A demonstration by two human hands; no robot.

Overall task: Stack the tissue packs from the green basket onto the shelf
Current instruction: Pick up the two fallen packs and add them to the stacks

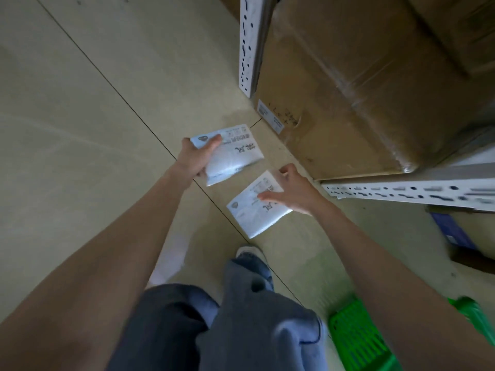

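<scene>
I hold one white tissue pack [232,156] with printed writing in my left hand [197,159], out in front of me above the floor. A second white tissue pack [254,212] is in my right hand [290,191], lower and to the right, my fingers spread over its top. The green basket [359,341] sits on the floor at the bottom right, partly hidden behind my right forearm. The white metal shelf beam [407,192] runs along the right, just right of my right hand.
A large taped cardboard box [361,89] fills the space at the upper right beside a white perforated shelf upright [249,44]. A dark blue box [452,234] lies under the beam. My legs and a white shoe [247,253] stand on the beige tiled floor.
</scene>
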